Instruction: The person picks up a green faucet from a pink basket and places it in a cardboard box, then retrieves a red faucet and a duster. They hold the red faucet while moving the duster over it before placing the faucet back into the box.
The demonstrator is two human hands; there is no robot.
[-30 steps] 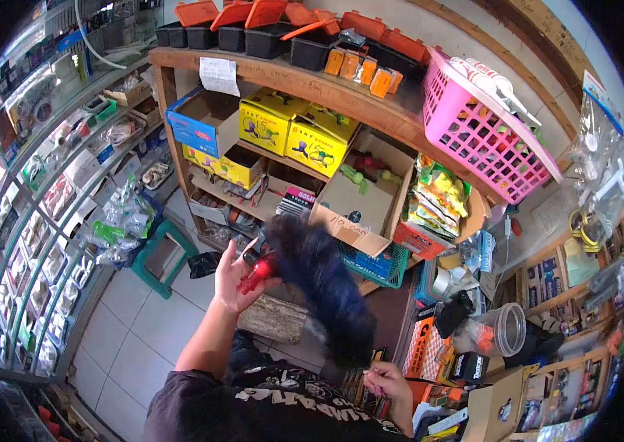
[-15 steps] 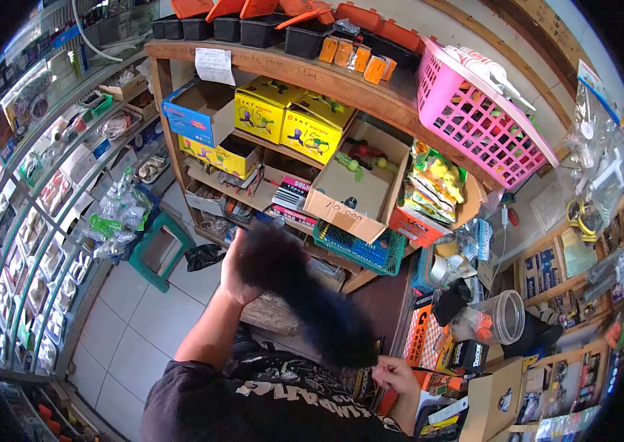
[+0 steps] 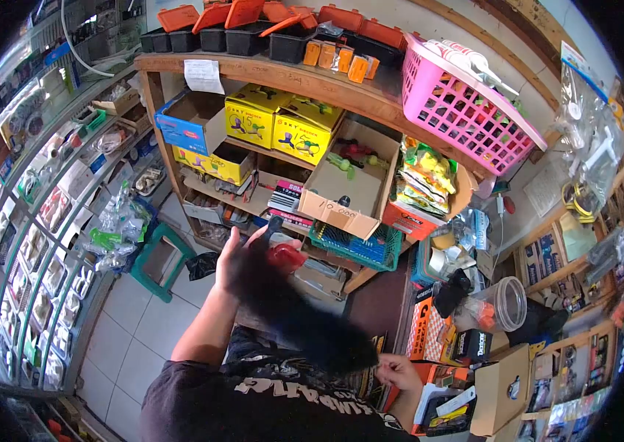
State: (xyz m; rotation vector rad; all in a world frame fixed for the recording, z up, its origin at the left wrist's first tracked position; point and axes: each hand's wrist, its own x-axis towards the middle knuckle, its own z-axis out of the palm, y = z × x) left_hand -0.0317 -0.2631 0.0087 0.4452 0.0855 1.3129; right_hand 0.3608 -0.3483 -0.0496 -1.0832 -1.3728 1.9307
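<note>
A long, dark, fuzzy thing (image 3: 312,324), blurred and shaped like a duster, stretches diagonally between my hands. My left hand (image 3: 228,269) is raised before the shelves, fingers curled round a red thing (image 3: 287,258) with a black neck (image 3: 273,227). The fuzzy thing lies across this palm and hides much of what is held. Low on the right, my right hand (image 3: 399,371) is closed at the fuzzy thing's lower end, its fingertips partly hidden. Just beyond my left hand are pink-and-black boxes (image 3: 287,193) and an open cardboard box (image 3: 339,213) marked 10.000.
Yellow boxes (image 3: 248,114) fill the wooden shelf (image 3: 268,70), with a pink basket (image 3: 474,110) on top. A green stool (image 3: 151,265) stands on the tiled floor to the left, beside a glass display case (image 3: 39,265). A clear jar (image 3: 507,303) lies at right.
The fuzzy thing has shifted down from the left fingers, so more of the red thing and its black neck shows. My right hand stays near the same spot. The view has shifted slightly.
</note>
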